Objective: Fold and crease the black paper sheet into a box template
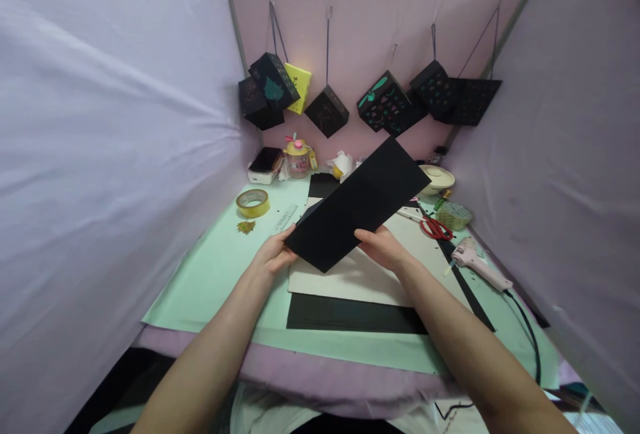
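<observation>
The left hand (pixel 275 254) and right hand (pixel 384 247) are showing bare; uncovered forearms (pixel 215 347) are tapering toward slim wrists (pixel 261 275); whitish cloth (pixel 270 414), apparently clothing, is showing low down, a black patch (pixel 345 425) lying beside it.

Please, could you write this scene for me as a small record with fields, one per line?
Left hand: grips the left corner of the black rectangular piece
Right hand: grips its lower right edge, thumb on top
Piece position: tilted, above the pale board
Under the board: black sheet
Left side: yellow tape roll, leaf
Right side: red-handled scissors, glue gun
Hanging behind: black boxes, yellow box
</observation>
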Demonstrator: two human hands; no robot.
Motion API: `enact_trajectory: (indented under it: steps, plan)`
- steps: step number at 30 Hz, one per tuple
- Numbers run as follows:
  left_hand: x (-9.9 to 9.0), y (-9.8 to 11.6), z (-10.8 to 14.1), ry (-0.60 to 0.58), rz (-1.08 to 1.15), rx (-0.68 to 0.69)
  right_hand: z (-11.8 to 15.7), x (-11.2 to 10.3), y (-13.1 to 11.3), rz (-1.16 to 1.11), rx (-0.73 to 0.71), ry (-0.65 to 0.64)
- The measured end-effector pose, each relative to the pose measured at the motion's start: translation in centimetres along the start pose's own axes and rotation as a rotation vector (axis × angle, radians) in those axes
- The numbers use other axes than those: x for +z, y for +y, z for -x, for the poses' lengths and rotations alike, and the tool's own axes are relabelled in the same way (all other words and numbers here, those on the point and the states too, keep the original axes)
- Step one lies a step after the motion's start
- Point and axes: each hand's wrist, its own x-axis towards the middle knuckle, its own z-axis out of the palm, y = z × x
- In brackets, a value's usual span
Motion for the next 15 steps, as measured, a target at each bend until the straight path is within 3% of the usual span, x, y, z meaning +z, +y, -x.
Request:
enact_trajectory:
  steps: [3,8,12,15]
  plan:
    - [0.0,-0.3,0.0,-0.018,-0.040,0.010,-0.2,0.7,0.6,-0.166,0.046,0.069]
    - [-0.7,-0.4,-0.6,-0.122,-0.170,0.005,0.2,0.4,0.9,-0.230,0.063,0.204]
    - [-1.0,-0.1,-0.3,-0.180,-0.223,-0.064,0.1,-0.3,0.7,-0.283,0.182,0.343]
    - [-1.0,0.0,0.5,-0.261,-0.303,-0.018,0.3,-1.0,0.3,-0.256,0.270,0.314]
